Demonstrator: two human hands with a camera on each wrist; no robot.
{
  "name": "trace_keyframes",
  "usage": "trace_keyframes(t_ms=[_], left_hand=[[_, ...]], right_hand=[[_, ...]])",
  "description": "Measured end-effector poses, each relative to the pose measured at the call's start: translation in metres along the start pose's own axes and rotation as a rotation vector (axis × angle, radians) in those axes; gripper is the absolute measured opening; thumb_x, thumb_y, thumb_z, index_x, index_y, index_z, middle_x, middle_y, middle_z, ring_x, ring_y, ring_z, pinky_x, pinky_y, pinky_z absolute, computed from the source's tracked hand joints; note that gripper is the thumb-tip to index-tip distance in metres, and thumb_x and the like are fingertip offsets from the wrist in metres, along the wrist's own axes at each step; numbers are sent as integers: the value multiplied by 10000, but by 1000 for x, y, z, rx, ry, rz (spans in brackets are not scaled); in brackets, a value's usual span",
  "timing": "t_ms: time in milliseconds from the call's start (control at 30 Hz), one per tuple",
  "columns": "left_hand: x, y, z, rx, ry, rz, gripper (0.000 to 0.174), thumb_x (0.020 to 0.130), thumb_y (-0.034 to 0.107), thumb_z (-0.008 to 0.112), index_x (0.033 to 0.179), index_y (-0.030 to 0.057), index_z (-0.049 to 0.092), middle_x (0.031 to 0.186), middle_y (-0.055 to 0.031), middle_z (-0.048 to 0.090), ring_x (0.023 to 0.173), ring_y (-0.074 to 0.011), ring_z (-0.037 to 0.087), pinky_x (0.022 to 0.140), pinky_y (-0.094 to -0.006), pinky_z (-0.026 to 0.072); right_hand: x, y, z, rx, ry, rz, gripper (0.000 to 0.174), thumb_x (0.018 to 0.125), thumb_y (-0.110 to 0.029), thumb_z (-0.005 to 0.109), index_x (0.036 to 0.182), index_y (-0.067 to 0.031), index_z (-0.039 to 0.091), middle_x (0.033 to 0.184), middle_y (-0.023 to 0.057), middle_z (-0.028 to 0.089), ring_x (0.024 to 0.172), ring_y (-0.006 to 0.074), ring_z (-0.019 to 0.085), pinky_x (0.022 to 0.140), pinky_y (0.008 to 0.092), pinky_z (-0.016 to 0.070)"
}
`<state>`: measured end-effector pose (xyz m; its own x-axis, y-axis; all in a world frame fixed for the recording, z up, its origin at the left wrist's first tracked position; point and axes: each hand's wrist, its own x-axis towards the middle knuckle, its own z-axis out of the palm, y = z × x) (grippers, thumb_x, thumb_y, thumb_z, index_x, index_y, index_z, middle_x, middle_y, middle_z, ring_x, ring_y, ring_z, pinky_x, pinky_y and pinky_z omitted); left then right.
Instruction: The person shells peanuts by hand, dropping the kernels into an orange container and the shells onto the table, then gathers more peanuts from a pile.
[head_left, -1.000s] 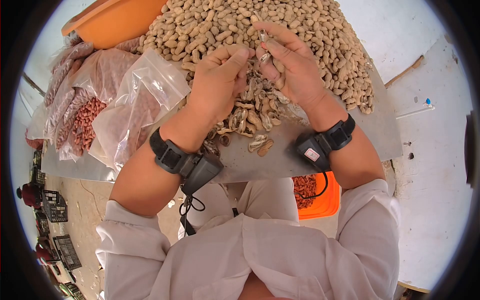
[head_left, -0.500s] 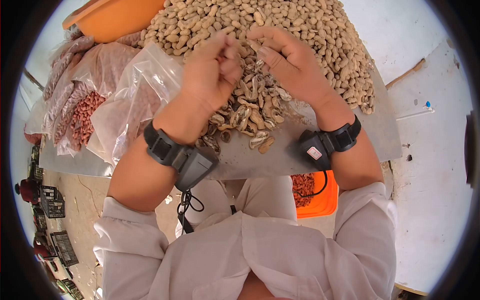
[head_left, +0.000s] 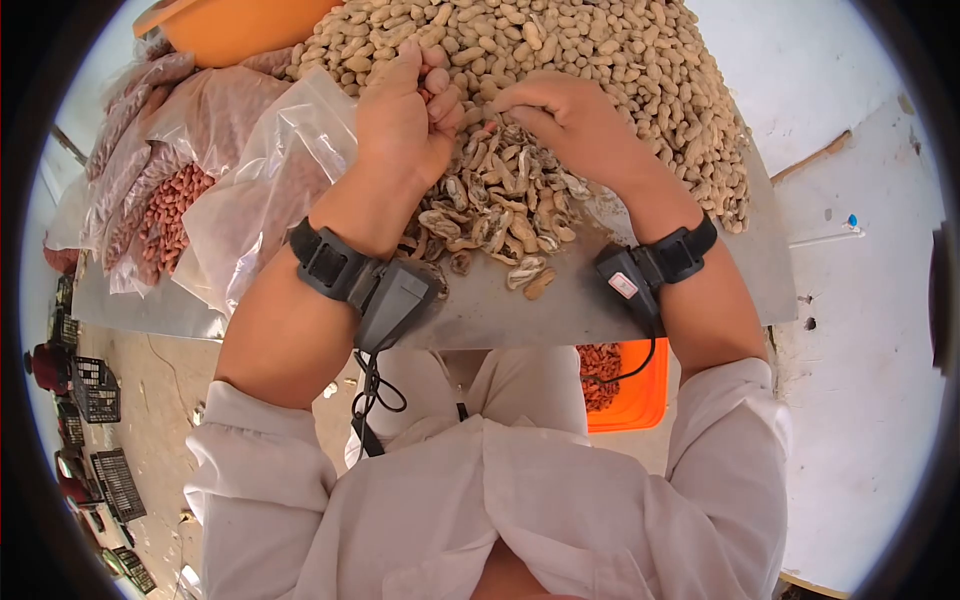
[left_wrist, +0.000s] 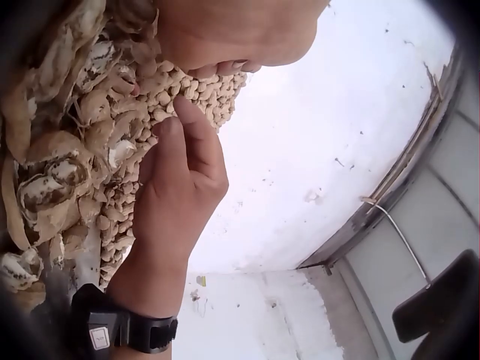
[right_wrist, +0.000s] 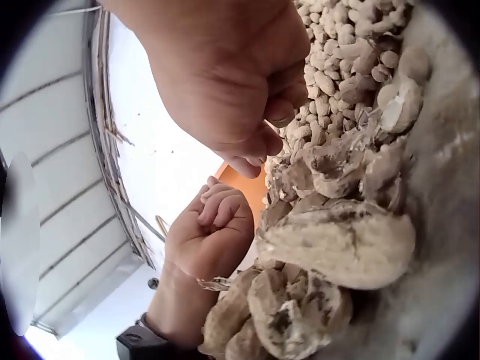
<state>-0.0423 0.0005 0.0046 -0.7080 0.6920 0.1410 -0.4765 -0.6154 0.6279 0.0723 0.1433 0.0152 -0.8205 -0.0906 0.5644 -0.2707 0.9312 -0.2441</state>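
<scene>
My left hand (head_left: 405,125) is raised at the left of the shell pile, its fingers curled into the palm. Reddish peanut kernels (head_left: 427,95) show between those fingers. To its right, my right hand (head_left: 580,125) hovers over the broken peanut shells (head_left: 515,190), thumb and forefinger pointing left. In the left wrist view the right hand's thumb and forefinger (left_wrist: 191,139) stand slightly apart with nothing seen between them. A pinkish-red bit (head_left: 490,127) lies among the shells just below the right fingertips. Behind both hands rises a large heap of unshelled peanuts (head_left: 640,90).
Clear plastic bags of red kernels (head_left: 175,215) lie at the left on the grey tabletop (head_left: 490,310). An orange basin (head_left: 240,30) stands behind them. Below the table edge, an orange container (head_left: 640,390) holds reddish kernels. A white wall (head_left: 860,330) borders the right side.
The hands were close together around a cracked peanut shell. They have since parted, the left going left and up with fingers curled, the right lower over the shells without that shell.
</scene>
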Motion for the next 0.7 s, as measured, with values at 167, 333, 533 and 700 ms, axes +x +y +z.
trace_keyframes(t_ms=[167,333,533,700], left_hand=[[3,1,-5,-4,14,0,261,963,269,429,833,58,511,642,0,447,502,-102,335,463,-235,278],[4,1,-8,-29,-17,12,247,958,268,442,842,61,510,635,0,448,504,-101,348,464,-241,284],[4,1,-7,-24,-13,7,237,956,264,446,852,60,509,631,0,451,496,-105,350,461,-247,287],[-2,3,4,-13,56,14,239,959,244,437,838,44,486,614,2,404,486,-96,283,456,-234,247]], right_hand=[[14,-6,3,-248,-276,30,185,826,-141,537,958,-147,666,870,80,601,865,280,590,732,393,478],[21,-3,10,-303,-355,39,168,819,-135,551,943,-141,664,853,82,583,830,283,582,701,391,472],[29,0,10,-384,-445,36,135,793,-139,595,901,-105,669,807,108,617,785,303,597,685,396,478],[36,-14,6,-473,-563,141,121,796,-144,606,891,-101,668,780,130,632,764,321,607,675,408,483]])
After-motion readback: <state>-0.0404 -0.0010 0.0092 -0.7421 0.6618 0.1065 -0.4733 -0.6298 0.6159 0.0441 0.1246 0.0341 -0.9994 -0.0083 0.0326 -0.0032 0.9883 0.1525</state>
